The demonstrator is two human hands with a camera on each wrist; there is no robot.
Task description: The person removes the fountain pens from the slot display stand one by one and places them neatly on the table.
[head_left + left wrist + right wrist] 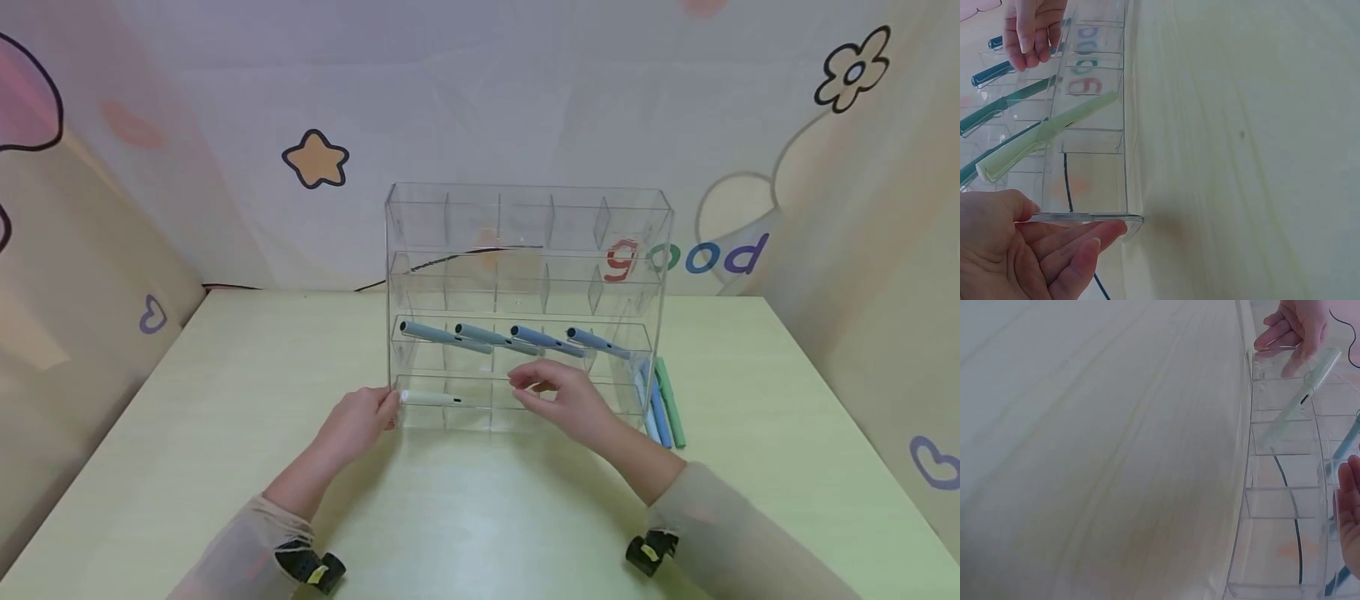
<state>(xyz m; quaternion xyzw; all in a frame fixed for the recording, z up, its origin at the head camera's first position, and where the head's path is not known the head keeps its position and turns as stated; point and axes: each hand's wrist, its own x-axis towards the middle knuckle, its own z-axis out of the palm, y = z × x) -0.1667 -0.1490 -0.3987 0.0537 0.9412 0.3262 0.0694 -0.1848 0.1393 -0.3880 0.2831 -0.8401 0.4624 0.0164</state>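
A clear acrylic rack with rows of small compartments stands upright on the table. My left hand grips the lower left side panel, thumb on one face and fingers on the other, as the left wrist view shows. My right hand hovers before the lower rows with fingers loosely bent and nothing between them. A pale green pen lies slanted in the lowest row, near my left hand. In the row above, several blue and blue-green pens rest tilted, side by side.
Beside the rack's lower right corner, a green pen, a blue pen and a light blue pen lie on the table. A printed cloth backdrop hangs behind the rack and along both sides.
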